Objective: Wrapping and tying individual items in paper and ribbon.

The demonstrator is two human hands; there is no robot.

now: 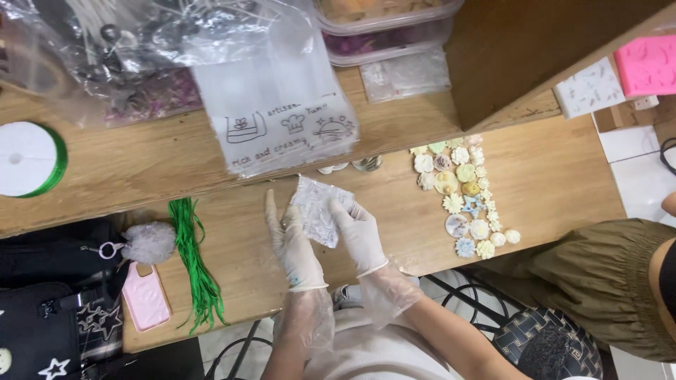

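Both gloved hands meet over the wooden table [232, 232], past the green ribbon strands [197, 267] on the left: the left hand [292, 243] pinches the left edge of a small clear packet [320, 210] (printed, crinkled), and the right hand [360, 232] grips its lower right side. The packet lies between the fingertips, its long axis slanting from upper left to lower right, equally near both hands, with moulded pastel flowers [461, 197] well apart to the right.
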